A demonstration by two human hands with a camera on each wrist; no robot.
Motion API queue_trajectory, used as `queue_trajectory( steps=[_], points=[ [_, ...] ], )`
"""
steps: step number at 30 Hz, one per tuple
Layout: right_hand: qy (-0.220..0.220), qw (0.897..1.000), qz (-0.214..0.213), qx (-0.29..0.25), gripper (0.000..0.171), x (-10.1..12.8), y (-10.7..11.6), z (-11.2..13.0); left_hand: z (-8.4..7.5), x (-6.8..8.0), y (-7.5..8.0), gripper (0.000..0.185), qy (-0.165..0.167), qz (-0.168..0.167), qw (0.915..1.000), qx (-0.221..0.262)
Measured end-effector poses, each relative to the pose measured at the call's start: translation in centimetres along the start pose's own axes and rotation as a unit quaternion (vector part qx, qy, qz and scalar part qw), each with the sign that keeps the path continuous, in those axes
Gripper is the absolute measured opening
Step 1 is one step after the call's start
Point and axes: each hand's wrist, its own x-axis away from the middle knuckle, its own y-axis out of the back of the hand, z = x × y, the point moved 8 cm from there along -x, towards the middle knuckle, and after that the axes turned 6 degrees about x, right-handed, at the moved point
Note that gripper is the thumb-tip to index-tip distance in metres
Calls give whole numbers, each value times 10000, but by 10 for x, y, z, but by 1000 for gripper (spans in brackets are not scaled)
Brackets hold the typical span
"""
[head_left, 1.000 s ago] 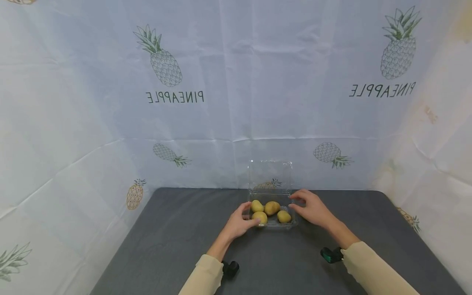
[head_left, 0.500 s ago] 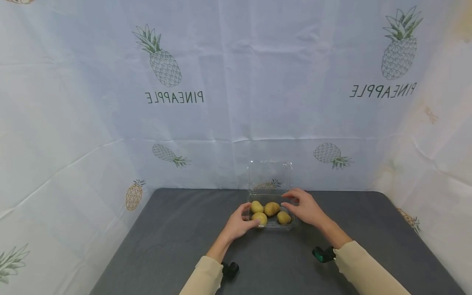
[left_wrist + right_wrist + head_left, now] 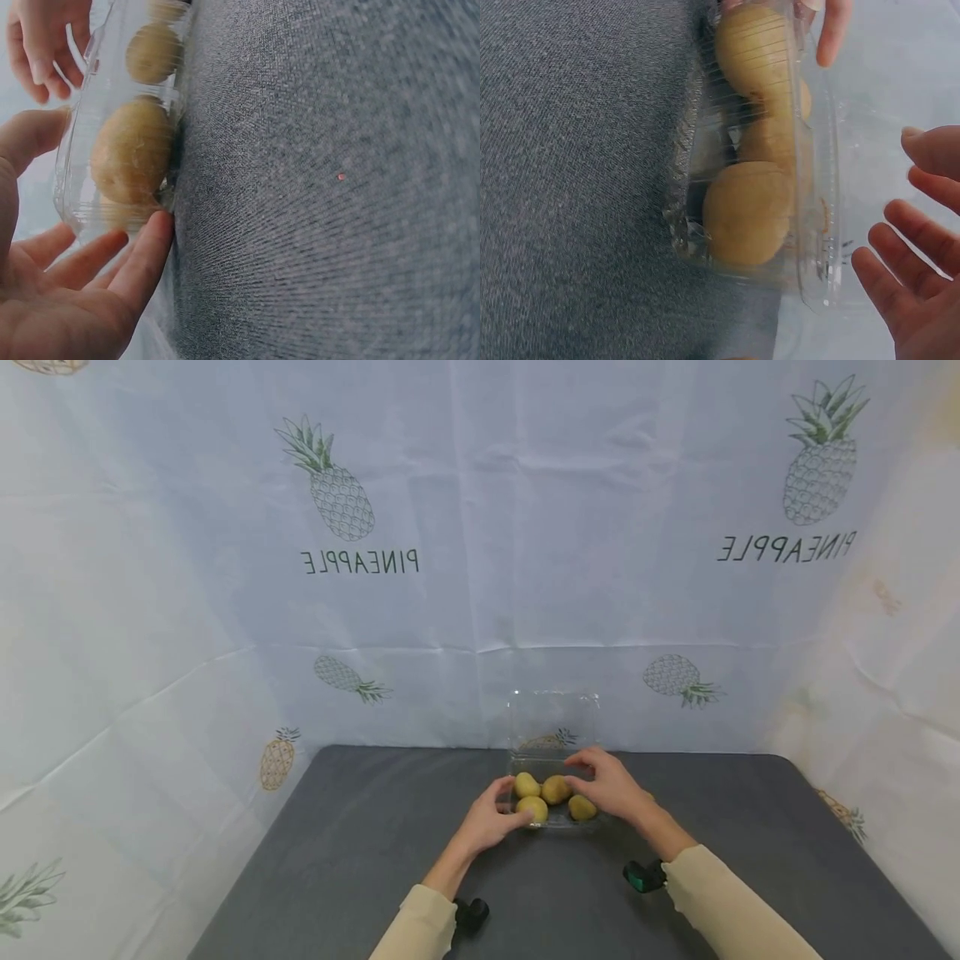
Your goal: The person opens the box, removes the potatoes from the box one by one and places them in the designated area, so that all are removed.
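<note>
A clear plastic clamshell container (image 3: pixel 558 823) stands on the table with its lid (image 3: pixel 551 710) raised at the back. Inside lie several yellow-brown potatoes (image 3: pixel 532 808). My left hand (image 3: pixel 484 820) holds the container's left end, the thumb at its rim and the fingers against its side wall, as the left wrist view shows. Over the right part of the container is my right hand (image 3: pixel 611 787), fingers loosely bent and apart, nothing between them. Below it in the right wrist view lies a potato (image 3: pixel 746 214) behind the clear wall.
A dark grey cloth covers the table (image 3: pixel 360 843). White curtains (image 3: pixel 480 527) printed with pineapples hang close behind and at both sides. A yellowish edge (image 3: pixel 649 795) shows behind my right wrist. Each wrist carries a small black device (image 3: pixel 471 913).
My right hand has moved left from the container's right edge to over its inside. The left hand keeps its place, and the potatoes lie as before.
</note>
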Motion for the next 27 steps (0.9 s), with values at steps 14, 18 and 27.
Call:
queue_trajectory(
  steps=[14,18,27],
  points=[
    [-300,9988,327,200,34,-16,-21,-8,3,-1,-1,76,-9,28,10000,5],
    [-426,9974,509,299,37,-21,-28,-10,2,0,-1,76,-40,18,10000,-27],
    [-571,9948,728,434,34,-27,-42,-15,1,0,0,75,-41,6,10000,34]
  ],
)
